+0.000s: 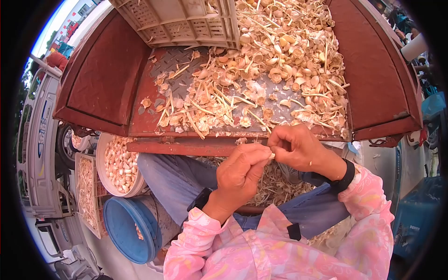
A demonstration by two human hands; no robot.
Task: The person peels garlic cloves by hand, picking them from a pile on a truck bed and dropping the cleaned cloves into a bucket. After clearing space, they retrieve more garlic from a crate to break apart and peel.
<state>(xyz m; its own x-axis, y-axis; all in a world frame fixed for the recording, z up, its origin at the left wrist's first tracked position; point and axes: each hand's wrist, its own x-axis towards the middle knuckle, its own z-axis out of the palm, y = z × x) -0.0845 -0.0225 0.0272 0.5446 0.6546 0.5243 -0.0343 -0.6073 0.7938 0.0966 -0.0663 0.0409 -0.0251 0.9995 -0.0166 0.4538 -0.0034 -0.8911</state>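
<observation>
My left hand (239, 172) and my right hand (301, 148) meet in front of the cart's red edge, fingertips almost touching. Between them shows a small pale garlic clove (271, 156), pinched by the thumb and forefinger of both hands. Just beyond my fingers, a heap of garlic cloves, dry skins and stalks (308, 70) spreads over the metal bed of the red cart (163, 93). Skins and stalks also lie below my hands, between my knees (280, 182).
A plastic crate (186, 28) stands tilted on the cart bed. To my left are a white bucket of garlic cloves (121, 163), a blue-rimmed bucket (128, 228) and a crate of garlic bits (87, 196). Red side panels (378, 60) flank the cart. A grey truck (42, 154) stands farther left.
</observation>
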